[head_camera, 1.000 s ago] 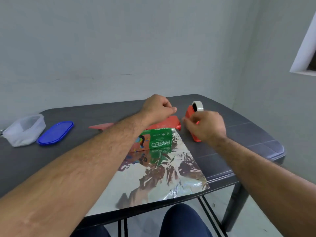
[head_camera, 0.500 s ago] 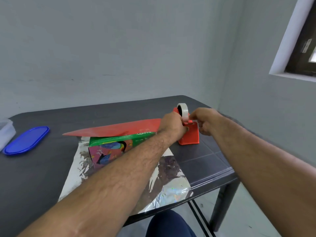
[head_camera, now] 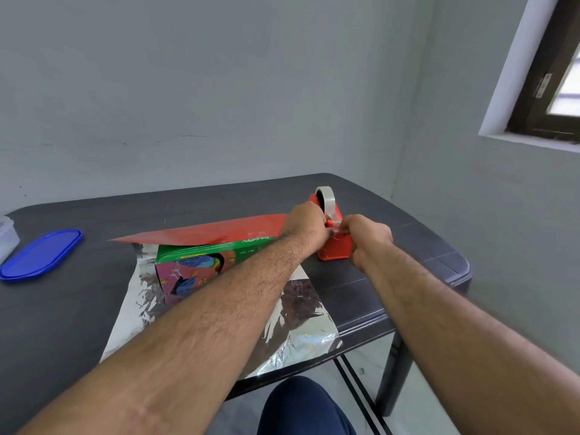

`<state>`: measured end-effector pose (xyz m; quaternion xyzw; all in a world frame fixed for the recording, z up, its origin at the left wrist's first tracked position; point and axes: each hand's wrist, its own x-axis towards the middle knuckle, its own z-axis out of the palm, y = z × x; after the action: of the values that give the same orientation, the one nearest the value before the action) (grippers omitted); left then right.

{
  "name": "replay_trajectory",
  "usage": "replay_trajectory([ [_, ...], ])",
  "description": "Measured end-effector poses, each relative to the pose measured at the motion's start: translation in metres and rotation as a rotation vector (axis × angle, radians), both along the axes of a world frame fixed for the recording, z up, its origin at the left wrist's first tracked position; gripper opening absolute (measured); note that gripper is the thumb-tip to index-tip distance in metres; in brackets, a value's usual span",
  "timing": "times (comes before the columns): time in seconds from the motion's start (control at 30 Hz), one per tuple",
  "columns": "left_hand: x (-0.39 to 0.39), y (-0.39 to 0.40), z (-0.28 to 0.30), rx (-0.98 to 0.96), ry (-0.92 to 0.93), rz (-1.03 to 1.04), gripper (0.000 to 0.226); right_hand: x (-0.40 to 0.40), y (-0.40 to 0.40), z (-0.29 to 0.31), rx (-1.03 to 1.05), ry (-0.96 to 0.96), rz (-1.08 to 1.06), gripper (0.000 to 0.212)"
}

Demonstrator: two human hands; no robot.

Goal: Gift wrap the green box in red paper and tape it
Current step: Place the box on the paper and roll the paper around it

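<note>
The green box [head_camera: 201, 262] lies on its side on the wrapping paper [head_camera: 292, 312], whose silver underside faces up. A red flap [head_camera: 204, 232] of that paper lies folded over the box's top. Right of the box stands a red tape dispenser [head_camera: 337, 251] with a clear tape roll [head_camera: 326, 197]. My left hand [head_camera: 303, 224] grips the dispenser's left side. My right hand [head_camera: 365, 237] pinches the tape end at the cutter, fingers curled. The tape strip itself is barely visible.
A blue oval lid [head_camera: 40, 254] lies at the left of the dark table [head_camera: 408, 246], with a clear container [head_camera: 6, 237] at the frame edge. The table's right and near edges are close by. My knee [head_camera: 301, 406] shows below; a window [head_camera: 552, 73] is on the right wall.
The camera swung right. My left hand left the red flap and went to the dispenser, which now stands upright. My right hand shifted to the tape end at the cutter.
</note>
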<state>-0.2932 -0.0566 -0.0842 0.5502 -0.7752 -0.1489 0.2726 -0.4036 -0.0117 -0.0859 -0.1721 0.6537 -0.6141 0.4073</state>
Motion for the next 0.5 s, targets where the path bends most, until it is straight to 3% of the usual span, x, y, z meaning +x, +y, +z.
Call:
replay_trajectory([
  [0.17,0.001,0.001,0.003,0.017,-0.026,-0.001,0.037,0.003,0.003,-0.004,0.003,0.077,-0.036,0.030],
  [0.27,0.003,0.000,0.007,0.039,-0.058,-0.015,0.041,-0.004,-0.002,-0.003,0.023,0.096,0.012,0.040],
  [0.37,0.005,0.004,0.009,0.062,-0.071,-0.004,0.014,-0.008,0.008,-0.011,0.029,0.074,0.115,0.051],
  [0.43,0.008,0.006,0.008,0.071,-0.068,0.016,0.004,-0.004,0.016,-0.017,0.092,0.071,0.042,0.043],
  [0.5,0.013,0.005,0.006,0.106,0.024,0.011,0.016,0.006,0.022,-0.009,0.012,-0.032,-0.013,0.026],
])
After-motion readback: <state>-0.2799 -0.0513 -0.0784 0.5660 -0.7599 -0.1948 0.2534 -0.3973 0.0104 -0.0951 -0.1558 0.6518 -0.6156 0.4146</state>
